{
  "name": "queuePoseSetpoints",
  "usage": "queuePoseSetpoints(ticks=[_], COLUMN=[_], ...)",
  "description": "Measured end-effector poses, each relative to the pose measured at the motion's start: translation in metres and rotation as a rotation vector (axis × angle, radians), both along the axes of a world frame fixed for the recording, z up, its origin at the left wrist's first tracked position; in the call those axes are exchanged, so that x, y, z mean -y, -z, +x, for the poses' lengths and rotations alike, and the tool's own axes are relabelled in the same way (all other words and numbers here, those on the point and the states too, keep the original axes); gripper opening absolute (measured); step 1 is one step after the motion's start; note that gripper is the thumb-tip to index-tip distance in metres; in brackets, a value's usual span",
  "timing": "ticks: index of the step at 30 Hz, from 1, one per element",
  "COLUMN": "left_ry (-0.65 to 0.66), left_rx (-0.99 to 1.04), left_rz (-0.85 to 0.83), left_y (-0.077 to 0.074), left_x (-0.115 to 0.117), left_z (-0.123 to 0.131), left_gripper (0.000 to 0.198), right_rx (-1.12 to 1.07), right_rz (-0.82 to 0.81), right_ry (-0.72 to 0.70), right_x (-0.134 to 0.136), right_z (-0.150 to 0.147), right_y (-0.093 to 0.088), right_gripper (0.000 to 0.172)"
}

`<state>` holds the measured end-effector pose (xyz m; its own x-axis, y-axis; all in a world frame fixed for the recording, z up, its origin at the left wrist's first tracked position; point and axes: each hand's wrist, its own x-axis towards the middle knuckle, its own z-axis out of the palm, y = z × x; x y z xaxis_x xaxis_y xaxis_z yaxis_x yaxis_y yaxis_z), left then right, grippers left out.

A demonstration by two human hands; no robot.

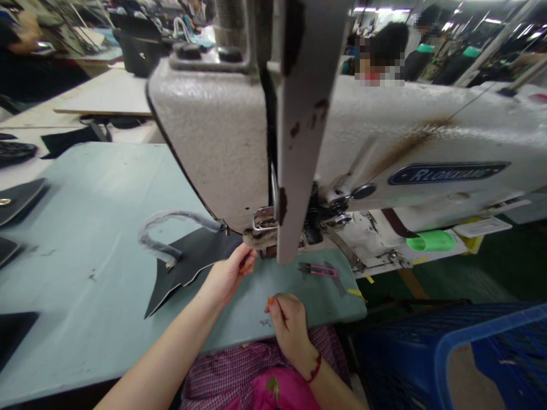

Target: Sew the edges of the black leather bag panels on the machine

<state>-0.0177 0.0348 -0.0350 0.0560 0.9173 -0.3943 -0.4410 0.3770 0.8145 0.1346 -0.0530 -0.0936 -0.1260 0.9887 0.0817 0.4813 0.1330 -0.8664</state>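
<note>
A large grey-white sewing machine (384, 148) fills the upper middle of the view. A black leather piece (192, 262) with a plastic-wrapped strap handle (166, 228) lies on the pale blue table (85, 228), reaching under the machine's foot. My left hand (228, 273) is at the edge of that piece right below the foot, fingers pinched together there. My right hand (288, 322) rests near the table's front edge with fingers curled, thumb and forefinger pinched; what they hold, if anything, is too small to make out.
Pink thread snips (318, 269) lie on the table to the right of the foot. A green spool (429, 241) sits under the machine arm. A blue plastic crate (453, 353) stands at lower right. Other black pieces (19, 196) lie at left. People work behind.
</note>
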Motion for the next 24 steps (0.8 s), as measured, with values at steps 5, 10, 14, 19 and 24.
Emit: queuePoseSetpoints(ticks=[5,10,14,19,24], left_ry=[-0.002,-0.044,-0.062,-0.253,-0.429], left_rx=[-0.033,-0.039,-0.026,-0.061,-0.111], left_rz=[0.01,0.02,0.058,-0.001,-0.13], left_y=[0.0,-0.001,-0.001,-0.004,-0.005], left_x=[0.0,0.001,0.006,0.016,0.019], left_z=[0.002,0.005,0.012,0.035,0.058], left_gripper=[0.035,0.035,0.036,0.038,0.038], right_rx=[-0.009,-0.019,-0.019,-0.1,-0.306], right_rz=[0.006,-0.005,0.0,-0.044,-0.087], right_ry=[-0.013,-0.016,-0.035,-0.002,0.197], right_x=[0.0,0.001,0.001,-0.001,-0.008], right_z=[0.001,0.003,0.004,0.002,-0.009], right_y=[0.0,-0.001,0.001,0.004,-0.017], right_gripper=[0.041,0.041,0.042,0.042,0.033])
